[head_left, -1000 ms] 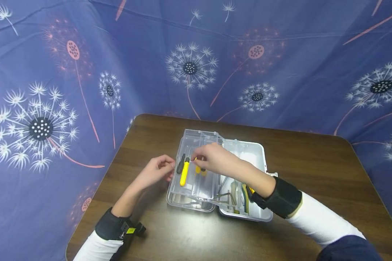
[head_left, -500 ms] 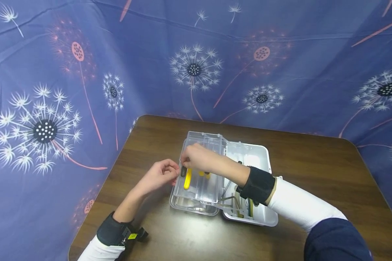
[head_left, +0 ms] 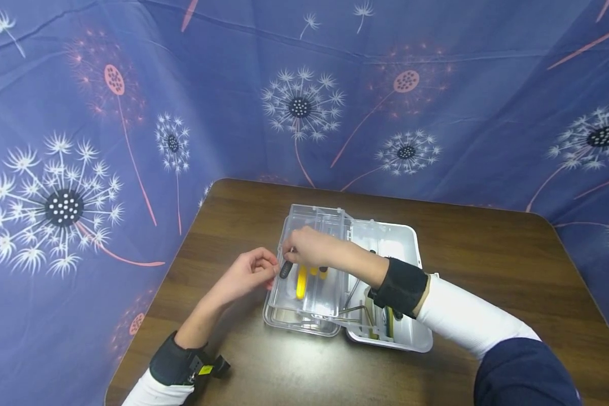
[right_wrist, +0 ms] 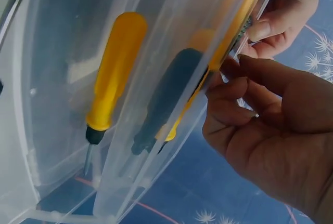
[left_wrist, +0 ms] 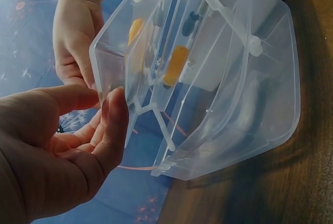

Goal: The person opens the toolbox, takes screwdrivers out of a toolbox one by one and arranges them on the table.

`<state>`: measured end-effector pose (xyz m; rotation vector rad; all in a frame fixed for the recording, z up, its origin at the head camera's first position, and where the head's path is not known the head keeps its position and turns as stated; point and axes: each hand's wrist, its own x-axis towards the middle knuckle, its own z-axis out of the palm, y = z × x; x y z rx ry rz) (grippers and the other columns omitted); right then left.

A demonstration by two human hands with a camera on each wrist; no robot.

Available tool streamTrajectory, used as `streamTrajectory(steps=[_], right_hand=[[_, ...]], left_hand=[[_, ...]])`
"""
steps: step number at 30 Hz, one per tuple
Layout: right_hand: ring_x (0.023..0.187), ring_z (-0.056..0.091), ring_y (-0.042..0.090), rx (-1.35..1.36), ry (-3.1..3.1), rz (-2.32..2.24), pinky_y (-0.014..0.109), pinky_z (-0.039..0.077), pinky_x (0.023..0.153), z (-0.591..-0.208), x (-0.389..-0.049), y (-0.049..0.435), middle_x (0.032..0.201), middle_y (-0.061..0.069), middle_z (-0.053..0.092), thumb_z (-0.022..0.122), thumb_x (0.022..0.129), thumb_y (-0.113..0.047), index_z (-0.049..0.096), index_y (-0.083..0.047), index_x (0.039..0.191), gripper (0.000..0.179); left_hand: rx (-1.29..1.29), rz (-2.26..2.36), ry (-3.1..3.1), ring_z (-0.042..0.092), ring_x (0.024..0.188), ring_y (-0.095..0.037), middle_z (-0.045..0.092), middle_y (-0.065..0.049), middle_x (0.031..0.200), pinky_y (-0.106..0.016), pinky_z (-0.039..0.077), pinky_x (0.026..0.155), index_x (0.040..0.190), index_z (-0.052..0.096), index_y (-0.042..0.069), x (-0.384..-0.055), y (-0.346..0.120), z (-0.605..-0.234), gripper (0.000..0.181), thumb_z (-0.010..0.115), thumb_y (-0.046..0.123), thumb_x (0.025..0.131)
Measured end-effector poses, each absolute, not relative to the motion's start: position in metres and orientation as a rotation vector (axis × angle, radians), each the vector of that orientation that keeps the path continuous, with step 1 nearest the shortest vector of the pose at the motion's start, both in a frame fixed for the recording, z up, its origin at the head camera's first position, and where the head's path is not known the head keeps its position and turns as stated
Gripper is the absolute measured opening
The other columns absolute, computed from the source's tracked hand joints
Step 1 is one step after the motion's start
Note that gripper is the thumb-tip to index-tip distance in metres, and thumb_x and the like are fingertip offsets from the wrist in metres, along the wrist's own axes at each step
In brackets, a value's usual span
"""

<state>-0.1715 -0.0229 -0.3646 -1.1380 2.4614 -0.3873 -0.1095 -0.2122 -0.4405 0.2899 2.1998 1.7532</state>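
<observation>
My left hand (head_left: 241, 276) pinches the left edge of a clear plastic tray (head_left: 290, 298), thumb and finger on its wall in the left wrist view. The tray is part of an opened toolbox. My right hand (head_left: 314, 247) reaches over the tray, its curled fingertips at the far end of a black-handled screwdriver (head_left: 286, 269), which they seem to pinch; the contact is partly hidden. Beside it lies a yellow-handled tool (head_left: 301, 283). In the right wrist view, a yellow-handled screwdriver (right_wrist: 117, 63) and a dark-handled one (right_wrist: 169, 86) show through the clear compartments.
The toolbox's white base (head_left: 417, 332) stands at right with hex keys (head_left: 357, 309) and other tools inside. Its clear lid (head_left: 301, 325) lies under the raised tray. The brown wooden table (head_left: 502, 282) meets a blue dandelion-patterned cloth (head_left: 462, 113) behind.
My right hand has moved left to the black-handled screwdriver. That screwdriver has shifted slightly and the yellow-handled tool now lies farther right and straighter. My left hand stays at the tray's edge.
</observation>
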Motion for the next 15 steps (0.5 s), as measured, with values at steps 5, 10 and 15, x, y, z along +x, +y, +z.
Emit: streamTrajectory(steps=[5,10,15], right_hand=[[0.075,0.064,0.012,-1.089,2.467,-0.375,0.025,0.056,0.068,-0.363,-0.1701,-0.0254,0.093,0.003,0.075,0.065,0.09,-0.016,0.076,-0.011,0.096,0.014],[0.067,0.059,0.011,-1.083,2.481,-0.404,0.022,0.052,0.06,-0.3643,-0.1702,-0.0259,0.085,0.001,0.072,0.063,0.091,-0.015,0.076,-0.011,0.09,0.014],[0.061,0.057,0.009,-1.101,2.5,-0.467,0.019,0.05,0.056,-0.3667,-0.1674,-0.0238,0.079,-0.001,0.071,0.063,0.091,-0.016,0.074,-0.011,0.084,0.015]], left_hand=[[0.308,1.745,2.203,0.063,0.064,-0.018,0.063,-0.015,0.081,-0.045,0.061,0.065,0.106,0.054,-0.01,-0.1087,-0.2116,-0.439,0.026,0.061,0.011,0.092],[0.315,1.732,2.231,0.063,0.063,-0.019,0.063,-0.013,0.079,-0.048,0.06,0.065,0.105,0.055,-0.008,-0.1087,-0.2121,-0.4389,0.023,0.061,0.01,0.092],[0.321,1.731,2.225,0.062,0.063,-0.017,0.062,-0.01,0.078,-0.05,0.059,0.066,0.105,0.055,-0.006,-0.1081,-0.2108,-0.439,0.02,0.06,0.008,0.092]])
